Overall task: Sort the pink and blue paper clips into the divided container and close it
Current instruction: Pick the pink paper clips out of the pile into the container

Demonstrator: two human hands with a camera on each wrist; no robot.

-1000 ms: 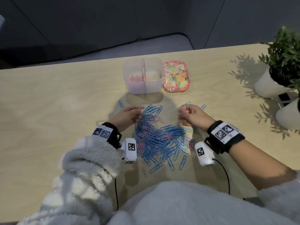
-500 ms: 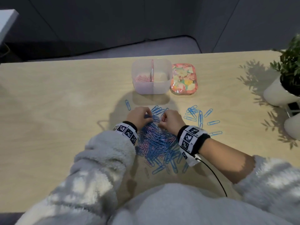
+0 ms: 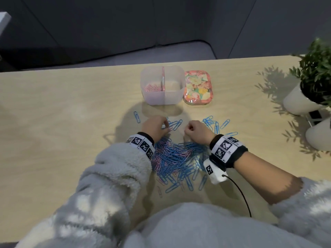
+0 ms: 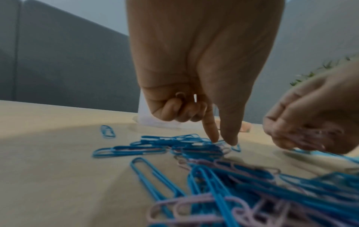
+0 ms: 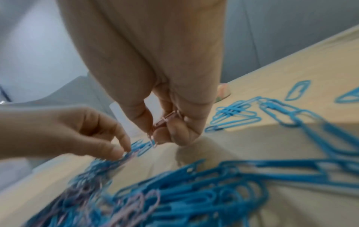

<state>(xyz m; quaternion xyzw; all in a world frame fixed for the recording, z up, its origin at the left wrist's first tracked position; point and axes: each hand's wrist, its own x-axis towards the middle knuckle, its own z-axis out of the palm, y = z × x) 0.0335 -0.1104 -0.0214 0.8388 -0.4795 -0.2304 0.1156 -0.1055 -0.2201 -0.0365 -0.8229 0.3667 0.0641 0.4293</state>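
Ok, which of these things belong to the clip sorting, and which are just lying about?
Belongs:
- mixed clip pile
- blue clips set aside
- divided container, pink clips in its left half
- floral lid
- pink clips in the right hand
- left hand

Lying about:
- potted plants
- table

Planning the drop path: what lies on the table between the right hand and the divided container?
In the head view, only bare table lies between the right hand and the divided container.

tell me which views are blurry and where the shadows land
Head view: sharp, plant shadow falls on the table. Left wrist view: the near paper clips and right hand are smeared. Right wrist view: foreground clips blurred, pink clips in the fingers clearer.
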